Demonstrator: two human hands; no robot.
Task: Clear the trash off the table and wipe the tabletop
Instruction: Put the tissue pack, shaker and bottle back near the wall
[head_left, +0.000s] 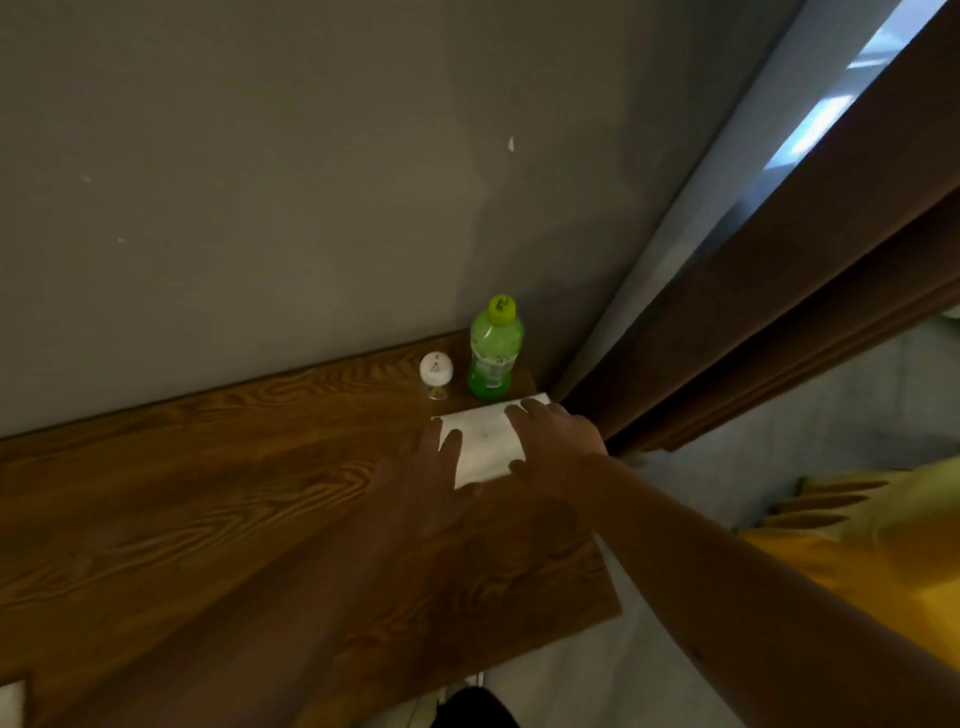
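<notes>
Nearest, both hands lie flat and open on a folded white cloth (485, 444) on the wooden worktop (208, 499): left hand (431, 467) on its left edge, right hand (556, 441) on its right, gripping nothing. The cloth looks soft, light and limp, best pressed under the palms or pinched at a corner. Just beyond the cloth stand a green bottle (493, 353) and a small white-capped jar (436, 374).

The surface (208, 493) is grained wood with a soft sheen; the cloth (485, 441) looks matt white; the bottle (493, 353) at 12 o'clock is glossy green plastic
</notes>
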